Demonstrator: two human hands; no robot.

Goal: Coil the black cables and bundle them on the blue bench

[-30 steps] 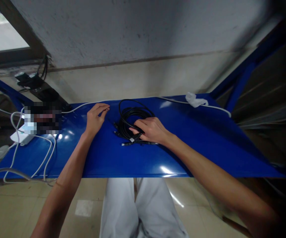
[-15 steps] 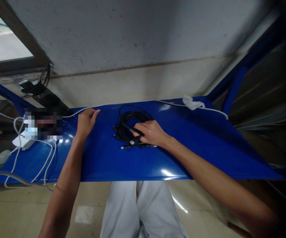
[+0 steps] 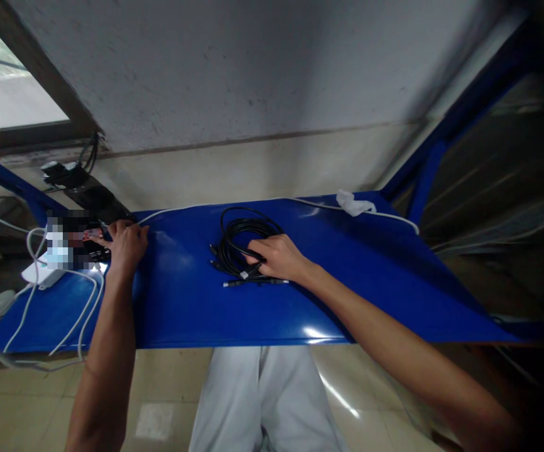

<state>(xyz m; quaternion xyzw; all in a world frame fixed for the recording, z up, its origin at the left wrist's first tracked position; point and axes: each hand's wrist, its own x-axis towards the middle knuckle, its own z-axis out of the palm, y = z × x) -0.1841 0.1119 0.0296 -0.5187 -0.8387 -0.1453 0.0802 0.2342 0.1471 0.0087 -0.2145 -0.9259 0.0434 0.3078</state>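
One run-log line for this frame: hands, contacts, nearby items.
left hand: on dark object at table's left end | right hand: resting on black cable coil | surface: blue table | nearby: white cables, white cloth

Two hands are in view: the left hand and the right hand. One black cable coil, one white cloth scrap, one blue table.

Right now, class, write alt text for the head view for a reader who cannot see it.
A person's right hand rests on a coil of black cable on a blue table, while the left hand reaches a blurred dark object at the table's left end. White cables trail off that end; a white cloth lies at the back.
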